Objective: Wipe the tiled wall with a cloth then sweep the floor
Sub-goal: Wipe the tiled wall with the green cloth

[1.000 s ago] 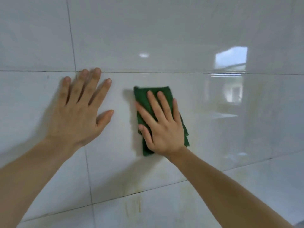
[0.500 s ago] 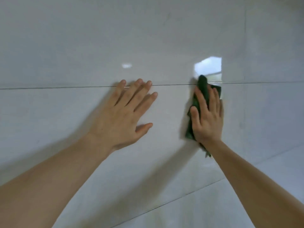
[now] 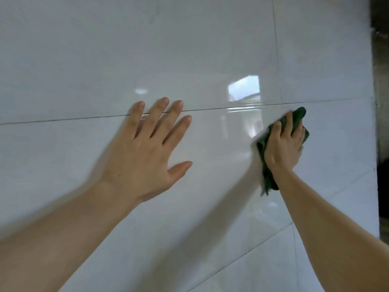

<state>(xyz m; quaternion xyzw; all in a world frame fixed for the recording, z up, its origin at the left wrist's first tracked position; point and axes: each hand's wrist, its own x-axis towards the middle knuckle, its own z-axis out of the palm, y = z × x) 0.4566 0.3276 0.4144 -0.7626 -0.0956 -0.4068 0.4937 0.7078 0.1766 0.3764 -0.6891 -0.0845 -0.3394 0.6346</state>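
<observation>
A glossy white tiled wall fills the view. My left hand lies flat on it with the fingers spread, the fingertips across a horizontal grout line. To the right, just under that same line, my right hand presses a bunched dark green cloth against the tile. Cloth shows past the fingertips and hangs below the wrist; the hand covers its middle.
The wall ends at a vertical edge on the far right, with a dark rough surface beyond it. A bright window reflection sits on the tile above the grout line, between my hands.
My right hand has slid the cloth to the right along the grout line, and the cloth has bunched up. My left hand stays flat on the wall. The view has turned right.
</observation>
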